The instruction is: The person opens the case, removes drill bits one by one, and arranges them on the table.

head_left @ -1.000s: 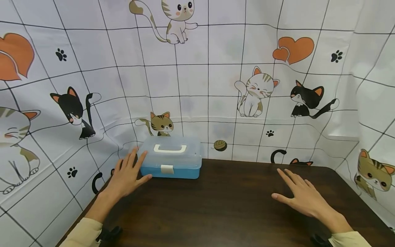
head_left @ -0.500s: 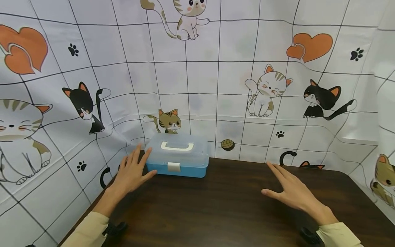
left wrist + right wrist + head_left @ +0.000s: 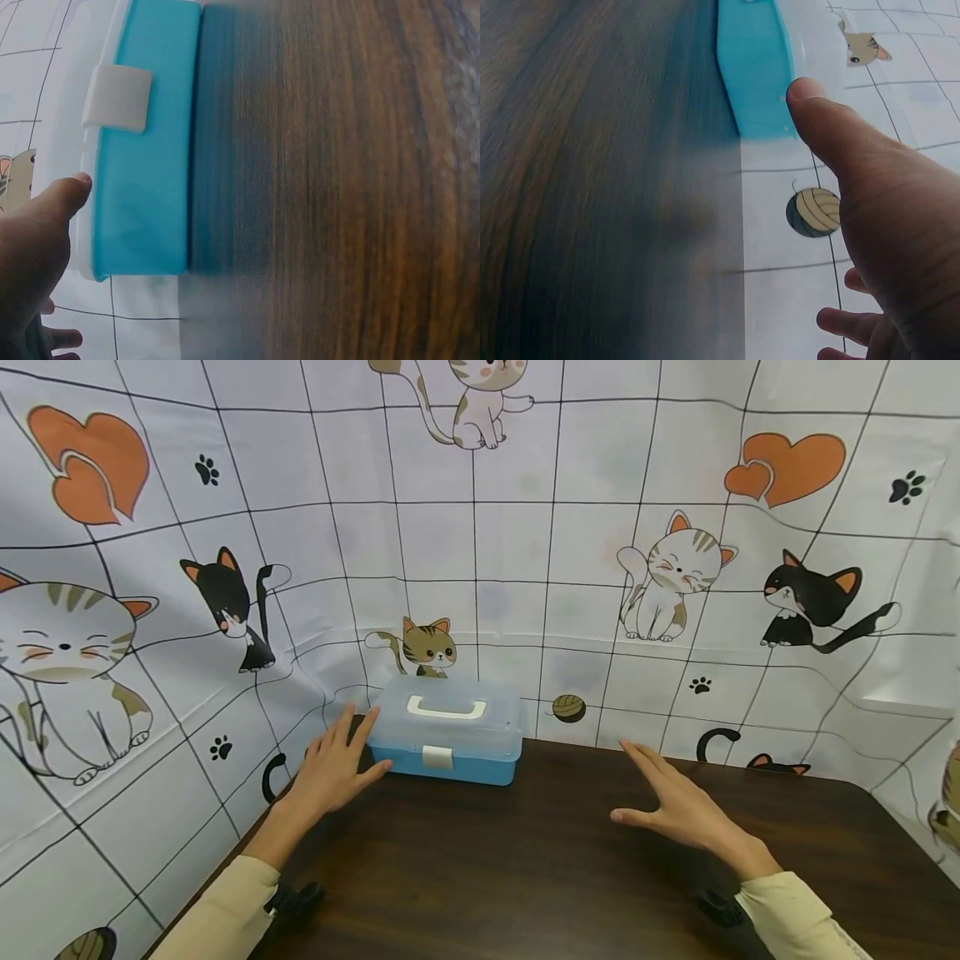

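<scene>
A storage box (image 3: 442, 766) with a blue base, a clear lid, a white carry handle (image 3: 447, 708) and a white front latch (image 3: 437, 757) stands closed at the back left of the table. My left hand (image 3: 333, 770) is at its left end, fingers spread and straight, thumb in front of the near corner. In the left wrist view the thumb (image 3: 64, 199) overlaps the edge of the lid. My right hand (image 3: 678, 802) hovers over the table well to the right of the box, fingers extended, thumb apart, holding nothing.
The dark wooden table (image 3: 480, 868) reaches back to a white cloth backdrop (image 3: 510, 543) printed with grid lines, cats, hearts and paw prints. This cloth also rises along the left and right sides. A dark wrist camera (image 3: 296, 897) sits under the left sleeve.
My right hand has moved left, nearer to the box. The left hand stays at the box's left end. The whole view has shifted, so the scene sits farther right.
</scene>
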`<state>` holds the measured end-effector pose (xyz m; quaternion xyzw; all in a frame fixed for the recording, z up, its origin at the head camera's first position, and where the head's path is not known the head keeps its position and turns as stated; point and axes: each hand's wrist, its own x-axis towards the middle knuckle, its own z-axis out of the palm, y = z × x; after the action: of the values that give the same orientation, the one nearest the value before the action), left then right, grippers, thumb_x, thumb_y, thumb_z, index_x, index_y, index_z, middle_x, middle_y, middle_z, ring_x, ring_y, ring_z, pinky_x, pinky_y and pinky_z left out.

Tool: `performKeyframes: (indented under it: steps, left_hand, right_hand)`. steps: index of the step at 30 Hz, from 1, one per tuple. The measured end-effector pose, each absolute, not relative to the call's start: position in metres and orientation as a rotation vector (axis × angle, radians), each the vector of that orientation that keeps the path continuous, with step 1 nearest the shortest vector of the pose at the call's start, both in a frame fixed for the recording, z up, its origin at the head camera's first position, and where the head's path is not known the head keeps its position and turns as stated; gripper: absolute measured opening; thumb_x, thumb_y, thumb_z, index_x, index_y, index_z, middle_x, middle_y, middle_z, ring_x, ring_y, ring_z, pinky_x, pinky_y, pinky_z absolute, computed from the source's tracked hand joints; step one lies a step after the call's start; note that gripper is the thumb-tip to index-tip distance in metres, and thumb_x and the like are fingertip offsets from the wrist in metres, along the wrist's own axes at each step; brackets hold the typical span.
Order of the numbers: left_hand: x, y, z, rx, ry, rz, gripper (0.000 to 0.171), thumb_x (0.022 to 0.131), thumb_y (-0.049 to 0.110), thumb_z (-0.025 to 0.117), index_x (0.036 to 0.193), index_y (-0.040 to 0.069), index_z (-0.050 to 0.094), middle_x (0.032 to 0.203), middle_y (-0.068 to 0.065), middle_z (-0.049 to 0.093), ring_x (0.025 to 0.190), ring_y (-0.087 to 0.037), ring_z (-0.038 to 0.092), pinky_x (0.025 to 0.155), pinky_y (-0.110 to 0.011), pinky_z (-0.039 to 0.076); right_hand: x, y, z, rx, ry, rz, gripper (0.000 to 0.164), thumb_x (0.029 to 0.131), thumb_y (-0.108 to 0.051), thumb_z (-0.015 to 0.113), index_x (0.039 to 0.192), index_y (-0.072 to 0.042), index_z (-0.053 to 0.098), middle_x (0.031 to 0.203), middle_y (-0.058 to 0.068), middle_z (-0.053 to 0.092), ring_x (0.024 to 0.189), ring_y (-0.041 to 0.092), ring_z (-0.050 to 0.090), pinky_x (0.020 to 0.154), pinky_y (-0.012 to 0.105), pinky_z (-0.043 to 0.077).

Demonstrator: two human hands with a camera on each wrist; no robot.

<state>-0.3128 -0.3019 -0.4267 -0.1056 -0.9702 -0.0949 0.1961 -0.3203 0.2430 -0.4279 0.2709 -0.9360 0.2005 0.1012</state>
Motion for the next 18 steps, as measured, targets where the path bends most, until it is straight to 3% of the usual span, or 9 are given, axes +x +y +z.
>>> performKeyframes:
  steps: [9, 13, 18]
  left_hand:
    - [-0.319, -0.302, -0.433, -0.362, -2.690, -0.486, 0.093, 0.098, 0.054, 0.063, 0.166, 0.019, 0.010, 0.164, -0.027, 0.015, 0.139, -0.056, 0.030, 0.104, -0.076, 0.023]
    - [-0.325, -0.301, -0.440, -0.405, -2.658, -0.748, 0.094, 0.100, 0.050, 0.063, 0.166, 0.019, 0.003, 0.165, -0.024, 0.012, 0.145, -0.051, 0.023, 0.105, -0.074, 0.026]
    - [-0.330, -0.294, -0.449, -0.382, -2.588, -1.068, 0.097, 0.100, 0.052, 0.061, 0.165, 0.023, -0.005, 0.167, -0.020, 0.006, 0.149, -0.046, 0.015, 0.108, -0.071, 0.024]
  right_hand:
    - [-0.334, 0.221, -0.423, 0.839, -2.772, 0.745, 0.111, 0.081, -0.060, 0.081, 0.165, -0.036, 0.012, 0.166, 0.010, 0.020, 0.145, 0.041, 0.030, 0.100, 0.069, 0.038]
    - [-0.338, 0.213, -0.420, 0.845, -2.764, 0.782, 0.111, 0.081, -0.055, 0.083, 0.165, -0.035, 0.013, 0.166, 0.011, 0.019, 0.145, 0.041, 0.029, 0.101, 0.069, 0.037]
    - [-0.343, 0.204, -0.422, 0.865, -2.754, 0.865, 0.111, 0.081, -0.061, 0.080, 0.165, -0.035, 0.012, 0.167, 0.012, 0.018, 0.148, 0.040, 0.024, 0.105, 0.070, 0.032]
